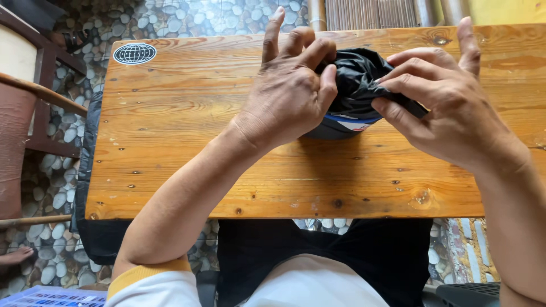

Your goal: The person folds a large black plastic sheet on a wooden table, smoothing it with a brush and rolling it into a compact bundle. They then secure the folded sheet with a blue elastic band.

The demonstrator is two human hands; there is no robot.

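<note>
Black bag [355, 77] pinched mid-table by left hand [290, 91], right hand [449, 108]

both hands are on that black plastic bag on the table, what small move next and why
Probably pull the gathered plastic a little further apart or back. The left hand and right hand both pinch the crumpled black bag at its top, on the wooden table. A dark round thing with a blue and white edge shows only beneath the bag; the rest is hidden.
</note>
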